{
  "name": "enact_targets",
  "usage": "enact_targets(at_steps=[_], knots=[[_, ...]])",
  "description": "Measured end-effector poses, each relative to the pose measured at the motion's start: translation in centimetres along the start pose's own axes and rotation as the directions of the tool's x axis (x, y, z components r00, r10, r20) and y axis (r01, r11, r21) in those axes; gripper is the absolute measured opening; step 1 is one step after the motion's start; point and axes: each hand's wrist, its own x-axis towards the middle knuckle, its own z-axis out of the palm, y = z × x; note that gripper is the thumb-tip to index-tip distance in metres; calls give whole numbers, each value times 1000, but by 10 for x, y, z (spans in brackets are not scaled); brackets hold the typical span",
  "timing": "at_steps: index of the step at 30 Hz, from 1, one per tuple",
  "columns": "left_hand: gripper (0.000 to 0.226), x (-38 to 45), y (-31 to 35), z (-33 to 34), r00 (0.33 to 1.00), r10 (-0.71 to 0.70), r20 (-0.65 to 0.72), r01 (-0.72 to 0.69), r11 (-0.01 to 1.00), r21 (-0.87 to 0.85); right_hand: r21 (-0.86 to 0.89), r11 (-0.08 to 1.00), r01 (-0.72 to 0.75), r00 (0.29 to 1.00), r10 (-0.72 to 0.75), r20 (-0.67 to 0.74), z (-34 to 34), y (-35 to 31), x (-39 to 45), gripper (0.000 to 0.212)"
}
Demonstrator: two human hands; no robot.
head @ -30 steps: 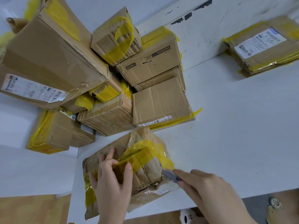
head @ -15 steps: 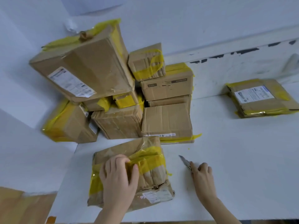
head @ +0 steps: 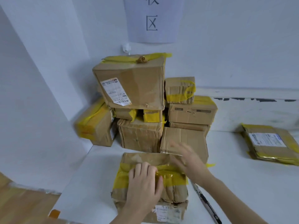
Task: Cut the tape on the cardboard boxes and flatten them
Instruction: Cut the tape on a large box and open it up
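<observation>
A crumpled cardboard box wrapped in yellow tape lies on the white table right in front of me. My left hand rests on top of it, fingertips curled into the tape at the middle. My right hand is blurred, fingers spread, at the box's far right corner; it holds nothing. The utility knife lies on the table just right of the box, under my right forearm.
A pile of several taped cardboard boxes is stacked in the corner against the wall behind the near box. A flattened box with a label lies at the right. A paper sign hangs on the wall. Wooden floor shows at lower left.
My right hand has let go of the knife, which now lies on the table, and has moved onto the box's far right corner. The camera has tilted up.
</observation>
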Motion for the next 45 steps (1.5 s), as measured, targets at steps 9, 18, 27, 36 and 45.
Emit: enact_targets(at_steps=[9, 18, 27, 36, 45], knots=[[11, 11, -41, 4, 968, 234, -88, -241, 967, -82, -244, 939, 242, 774, -35, 632, -9, -36, 37, 45], [5, 9, -47, 13, 928, 251, -275, -298, 944, -142, -278, 947, 158, 807, 39, 589, -5, -29, 35, 59], [21, 3, -48, 14, 872, 269, -409, -345, 930, -125, -451, 870, 198, 818, 107, 566, 5, -45, 42, 73], [23, 0, -47, 10, 875, 251, -413, -346, 922, -172, -335, 931, 147, 755, 113, 646, -5, -37, 62, 45], [18, -6, -52, 7, 877, 304, -371, -445, 806, -392, -115, 993, -35, 698, 107, 708, -37, -27, 84, 14]])
